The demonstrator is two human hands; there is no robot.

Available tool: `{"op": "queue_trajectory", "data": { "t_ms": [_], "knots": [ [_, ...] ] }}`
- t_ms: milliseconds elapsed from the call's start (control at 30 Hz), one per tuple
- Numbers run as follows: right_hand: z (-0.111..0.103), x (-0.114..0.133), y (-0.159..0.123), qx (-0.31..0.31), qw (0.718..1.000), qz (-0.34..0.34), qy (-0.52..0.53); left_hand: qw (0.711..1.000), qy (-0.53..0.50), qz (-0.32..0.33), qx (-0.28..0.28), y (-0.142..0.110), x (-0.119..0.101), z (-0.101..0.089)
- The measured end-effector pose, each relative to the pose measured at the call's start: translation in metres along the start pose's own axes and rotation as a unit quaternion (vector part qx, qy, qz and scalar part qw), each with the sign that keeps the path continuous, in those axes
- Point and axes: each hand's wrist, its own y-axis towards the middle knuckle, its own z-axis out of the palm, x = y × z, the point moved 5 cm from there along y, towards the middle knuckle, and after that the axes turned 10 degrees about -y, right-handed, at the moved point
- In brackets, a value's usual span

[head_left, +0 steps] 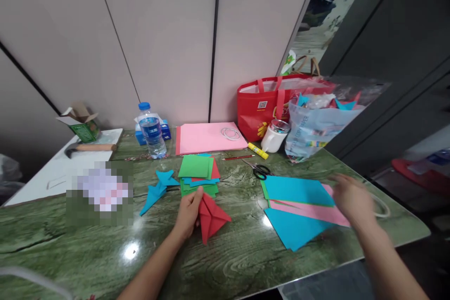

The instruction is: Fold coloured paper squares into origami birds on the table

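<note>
Between the thumb and fingers of my left hand (189, 212) is a piece of red folded paper (212, 219), held just above the green table. My right hand (352, 199), smeared by motion, hovers at the right end of some paper sheets; its fingers cannot be made out. Those sheets are blue (298, 190) and pink (314, 212), with a separate blue sheet (298, 227) in front. Behind my left hand lies a stack of green, red and blue paper squares (195, 167). Blue folded paper pieces (160, 186) lie left of the stack.
Black-handled scissors (260, 171), a yellow glue stick (258, 150) and a pencil (238, 157) lie mid-table. Behind stand a water bottle (152, 132), a white mug (275, 137), a red bag (255, 108) and a plastic bag (312, 124). A hammer (90, 148) lies left, near a blurred-out patch.
</note>
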Motion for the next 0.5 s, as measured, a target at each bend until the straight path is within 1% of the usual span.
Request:
{"op": "queue_trajectory", "data": {
  "t_ms": [33,67,100,167,200,233,267,300,367,433,500],
  "knots": [
    [-0.008,0.039,0.006,0.010,0.997,-0.016,0.071,1.000,-0.007,-0.005,-0.009,0.001,0.000,-0.001],
    [-0.015,0.079,0.010,0.026,0.988,-0.018,0.154,1.000,-0.007,-0.003,-0.021,0.001,0.000,-0.003],
    [-0.018,0.122,0.012,0.073,0.969,-0.039,0.235,0.999,0.002,0.007,-0.034,0.002,-0.002,-0.005],
    [-0.022,0.205,0.008,0.177,0.911,-0.100,0.358,0.996,0.039,0.053,-0.059,0.002,-0.009,-0.010],
    [-0.021,0.240,0.003,0.219,0.881,-0.125,0.399,0.992,0.062,0.082,-0.068,0.001,-0.014,-0.012],
    [-0.019,0.268,-0.003,0.253,0.857,-0.139,0.428,0.987,0.084,0.110,-0.077,0.000,-0.019,-0.013],
    [-0.015,0.291,-0.011,0.286,0.834,-0.150,0.447,0.983,0.101,0.131,-0.084,-0.001,-0.023,-0.014],
    [-0.010,0.308,-0.018,0.313,0.814,-0.155,0.464,0.979,0.113,0.143,-0.088,-0.002,-0.026,-0.015],
    [0.003,0.327,-0.031,0.356,0.778,-0.139,0.499,0.978,0.122,0.143,-0.092,-0.003,-0.028,-0.017],
    [0.016,0.332,-0.040,0.378,0.748,-0.094,0.538,0.981,0.118,0.128,-0.089,-0.002,-0.027,-0.017],
    [0.026,0.328,-0.044,0.388,0.728,-0.044,0.564,0.988,0.098,0.095,-0.079,0.000,-0.022,-0.017]
  ]
}}
